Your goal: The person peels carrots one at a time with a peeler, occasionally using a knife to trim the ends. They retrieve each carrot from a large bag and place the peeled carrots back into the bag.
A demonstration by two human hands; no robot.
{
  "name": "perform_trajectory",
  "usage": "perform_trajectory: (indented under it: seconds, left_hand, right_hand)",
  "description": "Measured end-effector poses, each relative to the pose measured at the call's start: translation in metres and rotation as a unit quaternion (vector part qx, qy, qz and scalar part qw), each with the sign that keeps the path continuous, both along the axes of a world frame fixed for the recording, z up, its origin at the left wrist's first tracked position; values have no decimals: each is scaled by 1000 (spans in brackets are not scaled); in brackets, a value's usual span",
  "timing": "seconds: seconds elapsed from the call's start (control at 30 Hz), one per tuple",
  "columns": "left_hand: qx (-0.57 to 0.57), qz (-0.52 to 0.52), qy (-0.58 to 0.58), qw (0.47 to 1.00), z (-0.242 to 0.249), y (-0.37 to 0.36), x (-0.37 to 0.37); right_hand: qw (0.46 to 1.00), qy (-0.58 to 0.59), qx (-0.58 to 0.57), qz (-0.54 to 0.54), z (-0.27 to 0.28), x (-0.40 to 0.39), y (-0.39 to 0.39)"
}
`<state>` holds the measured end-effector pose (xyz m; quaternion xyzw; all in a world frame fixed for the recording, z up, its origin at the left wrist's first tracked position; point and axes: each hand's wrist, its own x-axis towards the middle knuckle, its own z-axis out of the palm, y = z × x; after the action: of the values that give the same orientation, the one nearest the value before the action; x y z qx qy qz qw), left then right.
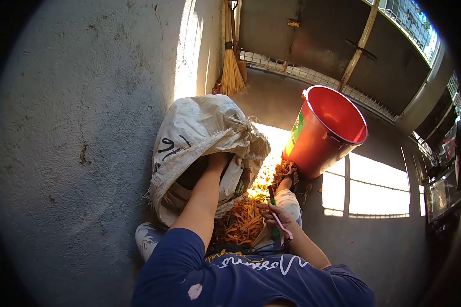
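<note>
My left hand (pixel 218 160) reaches through the mouth of a white woven sack (pixel 194 120) with black marks on its side. Its fingers are hidden in the dark inside. On the right, my right hand (pixel 279 215) is closed around a pink peeler (pixel 281 229), close in front of my body. A dark, narrow piece sticks up beyond those fingers. Between my legs, a heap of orange peelings (pixel 243 222) lies on the floor, just below the right edge of the sack.
A tall red bucket (pixel 320 135) stands ahead to the right, its opening facing me. A straw broom (pixel 232 71) leans by the grey wall (pixel 92 128) on the left. A dark metal gate (pixel 317 38) spans the back. Bagged items line the far right.
</note>
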<state>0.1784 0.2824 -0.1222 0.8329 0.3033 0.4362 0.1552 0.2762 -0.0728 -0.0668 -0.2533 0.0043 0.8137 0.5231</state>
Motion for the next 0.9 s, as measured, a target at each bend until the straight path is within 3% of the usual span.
perform_trajectory:
  seconds: [0.27,0.3,0.33,0.4,0.47,0.6,0.63,0.67,0.7,0.73,0.8,0.9]
  left_hand:
    - [-70,-43,-4,997,51,-24,-44]
    - [-334,15,-2,943,47,-33,-63]
    - [-571,72,-4,818,45,-42,-84]
    - [-769,-53,-139,621,44,-69,-137]
    - [-793,-146,-242,540,65,-126,-190]
    - [-760,-230,-309,524,127,-209,-239]
    - [-726,-199,-301,585,131,-222,-243]
    - [-691,-168,-289,641,133,-232,-245]
    - [-693,-163,-289,639,132,-241,-247]
    - [-666,-156,-293,668,132,-246,-248]
    - [-633,-140,-303,698,142,-256,-247]
    - [-620,-159,-310,703,156,-271,-251]
  right_hand:
    - [1000,-24,10,11,-5,-6,6]
    - [999,-38,-4,6,-3,-7,7]
    - [999,-52,-16,1,-2,-8,8]
    - [998,-58,-1,5,-6,-5,7]
    - [993,-117,-10,-23,0,-13,5]
    - [959,-276,25,-53,32,-36,10]
    - [961,-257,105,-10,46,-43,12]
    - [911,-380,163,6,54,-53,17]
    - [841,-495,217,22,61,-66,22]
    - [844,-492,214,23,77,-81,23]
    - [729,-607,307,78,112,-107,22]
    - [735,-610,276,107,114,-115,22]
